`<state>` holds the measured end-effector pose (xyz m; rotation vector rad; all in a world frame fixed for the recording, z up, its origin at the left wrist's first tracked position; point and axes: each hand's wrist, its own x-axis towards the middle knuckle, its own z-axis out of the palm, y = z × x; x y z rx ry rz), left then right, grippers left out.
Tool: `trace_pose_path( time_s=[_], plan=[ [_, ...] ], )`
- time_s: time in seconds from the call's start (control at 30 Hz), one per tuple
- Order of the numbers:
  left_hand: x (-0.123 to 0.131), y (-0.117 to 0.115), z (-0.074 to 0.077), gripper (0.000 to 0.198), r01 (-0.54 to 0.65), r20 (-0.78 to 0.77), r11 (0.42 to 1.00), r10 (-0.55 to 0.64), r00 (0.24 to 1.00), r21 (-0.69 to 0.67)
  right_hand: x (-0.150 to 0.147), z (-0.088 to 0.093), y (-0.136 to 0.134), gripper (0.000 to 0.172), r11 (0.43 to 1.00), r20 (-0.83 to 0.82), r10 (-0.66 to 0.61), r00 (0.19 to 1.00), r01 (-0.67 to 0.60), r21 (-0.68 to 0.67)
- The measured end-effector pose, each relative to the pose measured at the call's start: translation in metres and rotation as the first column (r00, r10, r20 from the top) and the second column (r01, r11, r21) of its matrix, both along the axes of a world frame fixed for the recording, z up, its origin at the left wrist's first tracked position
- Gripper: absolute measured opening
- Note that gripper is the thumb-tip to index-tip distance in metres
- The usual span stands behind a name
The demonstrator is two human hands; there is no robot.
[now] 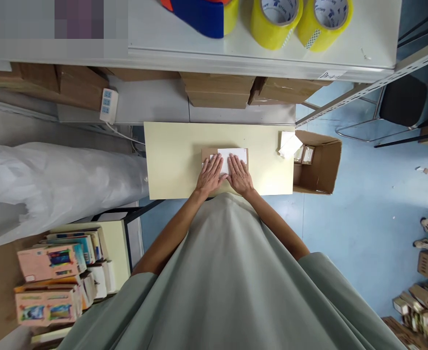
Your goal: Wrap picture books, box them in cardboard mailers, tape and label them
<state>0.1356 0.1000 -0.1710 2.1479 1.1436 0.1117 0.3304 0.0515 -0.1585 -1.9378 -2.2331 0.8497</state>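
On the pale yellow table (173,160) lies a small brown cardboard package (206,153) with a white label (232,151) on its top. My left hand (211,174) rests flat on the left part of the label, fingers stretched out. Flat on the label's right part lies my right hand (239,174), its fingers also extended. The two thumbs nearly meet at the near side of the package. Both palms cover much of the label, so any print on it is hidden.
An open cardboard box (319,167) holding small packages stands right of the table, with white paper slips (289,144) at its edge. Tape rolls (276,24) sit on the shelf (184,56) above. A plastic-wrapped roll (71,175) and stacked books (49,262) are at left.
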Motion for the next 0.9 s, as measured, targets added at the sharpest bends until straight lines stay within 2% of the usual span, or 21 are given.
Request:
trace_pose_path(
  time_s=[0.13,0.3,0.4,0.5,0.57,0.8,0.9],
  plan=[
    [-0.010,-0.003,-0.004,0.084,-0.045,-0.069,0.998,0.048,0.996,0.039,0.006,-0.009,-0.007,0.080,0.998,-0.023,-0.036,0.999,0.037,0.057],
    [-0.013,-0.010,-0.002,0.086,-0.104,-0.092,0.994,0.108,0.990,0.045,0.008,-0.010,-0.016,0.087,0.991,-0.064,-0.114,0.991,0.118,0.066],
    [-0.009,-0.017,-0.003,0.085,-0.051,-0.057,0.997,0.054,0.997,0.062,0.006,-0.008,-0.021,0.088,0.989,-0.076,-0.137,0.988,0.141,0.050],
    [-0.006,-0.025,-0.006,0.084,0.067,-0.012,0.997,-0.066,0.998,0.048,0.006,-0.007,-0.027,0.079,1.000,-0.116,-0.005,0.993,0.007,0.011],
    [-0.011,-0.027,-0.008,0.086,0.089,-0.013,0.995,-0.088,0.996,0.038,0.010,-0.007,-0.032,0.075,0.999,-0.133,0.048,0.990,-0.049,-0.006],
    [-0.060,-0.027,-0.007,0.092,0.058,-0.120,0.997,-0.053,0.991,0.041,0.032,-0.007,-0.044,0.080,0.998,-0.053,-0.055,0.997,0.055,-0.008],
    [-0.055,-0.023,-0.004,0.099,0.072,-0.136,0.995,-0.063,0.989,0.064,0.026,-0.006,-0.034,0.084,0.999,-0.042,-0.048,0.998,0.049,0.020]
  ],
)
